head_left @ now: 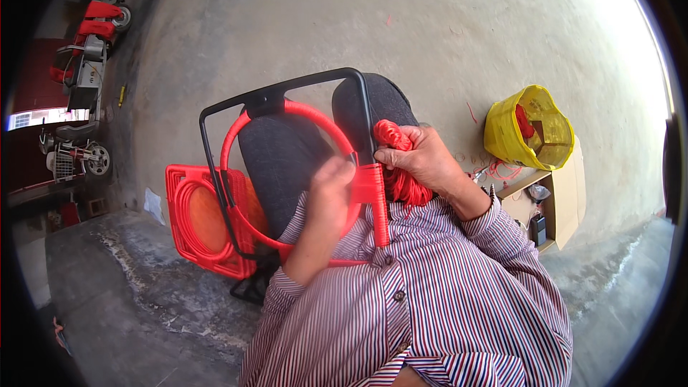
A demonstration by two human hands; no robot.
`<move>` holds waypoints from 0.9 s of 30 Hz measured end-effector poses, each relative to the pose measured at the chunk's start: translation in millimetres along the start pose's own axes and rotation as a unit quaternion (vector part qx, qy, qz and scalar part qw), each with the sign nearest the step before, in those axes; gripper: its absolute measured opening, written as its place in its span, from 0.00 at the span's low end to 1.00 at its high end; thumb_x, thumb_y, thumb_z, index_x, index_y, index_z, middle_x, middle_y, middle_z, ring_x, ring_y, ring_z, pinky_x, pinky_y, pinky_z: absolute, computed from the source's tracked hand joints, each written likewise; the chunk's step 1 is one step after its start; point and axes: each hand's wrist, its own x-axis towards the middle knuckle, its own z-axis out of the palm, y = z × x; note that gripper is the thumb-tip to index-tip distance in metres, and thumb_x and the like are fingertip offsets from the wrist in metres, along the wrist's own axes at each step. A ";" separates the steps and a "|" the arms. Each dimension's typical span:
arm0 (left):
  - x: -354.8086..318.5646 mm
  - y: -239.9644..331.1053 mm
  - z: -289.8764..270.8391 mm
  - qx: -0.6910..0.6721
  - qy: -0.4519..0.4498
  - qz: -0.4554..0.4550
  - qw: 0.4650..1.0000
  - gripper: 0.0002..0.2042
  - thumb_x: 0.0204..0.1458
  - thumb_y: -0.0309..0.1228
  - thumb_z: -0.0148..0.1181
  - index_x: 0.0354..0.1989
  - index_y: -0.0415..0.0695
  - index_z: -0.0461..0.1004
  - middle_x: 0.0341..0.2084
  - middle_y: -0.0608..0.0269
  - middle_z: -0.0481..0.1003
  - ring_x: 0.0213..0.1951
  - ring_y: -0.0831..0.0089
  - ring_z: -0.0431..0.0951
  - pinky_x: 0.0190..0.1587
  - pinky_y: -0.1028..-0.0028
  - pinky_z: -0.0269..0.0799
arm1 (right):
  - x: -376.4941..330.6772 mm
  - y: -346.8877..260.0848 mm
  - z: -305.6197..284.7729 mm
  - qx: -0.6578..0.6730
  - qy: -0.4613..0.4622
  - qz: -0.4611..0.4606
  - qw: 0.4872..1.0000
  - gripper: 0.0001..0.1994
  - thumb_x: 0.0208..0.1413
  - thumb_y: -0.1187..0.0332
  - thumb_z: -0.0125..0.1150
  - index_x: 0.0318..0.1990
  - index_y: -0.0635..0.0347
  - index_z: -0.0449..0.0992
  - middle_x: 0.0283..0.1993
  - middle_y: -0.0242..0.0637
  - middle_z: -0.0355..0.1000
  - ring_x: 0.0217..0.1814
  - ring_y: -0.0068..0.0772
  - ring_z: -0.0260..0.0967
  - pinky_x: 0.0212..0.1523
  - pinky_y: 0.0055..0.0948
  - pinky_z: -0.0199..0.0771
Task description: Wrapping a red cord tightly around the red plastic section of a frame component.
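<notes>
I have the black metal frame [215, 165] propped across my knees in the middle of the picture, so the red-wrapped ring [287, 109] inside it faces up at me and both hands can get at it. My left hand [331, 190] is curled over the ring's right side, fingers closed against the band of red cord [373, 193] already laid there, pinning it so the strands stay tight and flat. My right hand [423, 158] sits just right of centre, closed around a bunch of loose red cord [393, 136], held up close to the frame so the slack stays short. At the left, leaning beside my leg, a finished red panel [190, 218] stands on the concrete floor [430, 36]. At the right a yellow bucket [530, 125] with more red cord rests by a cardboard box [566, 201], within arm's reach.
</notes>
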 end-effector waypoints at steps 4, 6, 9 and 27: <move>-1.6 -3.4 -4.0 0.003 -0.008 -0.003 1.000 0.01 0.56 0.22 0.54 0.34 0.41 0.71 0.32 0.61 0.76 0.35 0.74 0.77 0.43 0.73 0.74 | -6.1 -1.9 -3.6 -0.031 -0.019 0.029 0.999 0.07 0.53 0.72 0.65 0.35 0.67 0.76 0.27 0.29 0.73 0.28 0.15 0.68 0.31 0.21 0.72; -0.8 -4.4 -8.3 0.000 -0.006 -0.009 1.000 0.02 0.55 0.21 0.54 0.33 0.42 0.71 0.31 0.62 0.76 0.34 0.75 0.77 0.43 0.74 0.74 | -5.8 -1.9 -5.3 -0.103 -0.045 0.031 0.993 0.07 0.53 0.72 0.65 0.34 0.67 0.75 0.25 0.30 0.73 0.28 0.16 0.68 0.31 0.23 0.71; -0.2 10.8 -4.2 0.011 -0.020 0.015 1.000 0.02 0.57 0.23 0.52 0.36 0.41 0.71 0.31 0.61 0.76 0.34 0.73 0.78 0.43 0.72 0.75 | -5.5 -10.2 9.2 -0.101 -0.034 0.001 0.994 0.07 0.52 0.72 0.65 0.34 0.67 0.75 0.24 0.31 0.73 0.28 0.17 0.68 0.31 0.24 0.71; -3.2 37.3 -8.0 0.046 -0.123 -0.093 0.987 0.13 0.61 0.32 0.47 0.45 0.34 0.69 0.35 0.50 0.76 0.36 0.61 0.79 0.43 0.59 0.78 | -21.1 28.5 -247.3 0.269 0.245 -0.153 0.919 0.07 0.60 0.66 0.57 0.41 0.58 0.70 0.31 0.31 0.70 0.29 0.26 0.69 0.29 0.27 0.74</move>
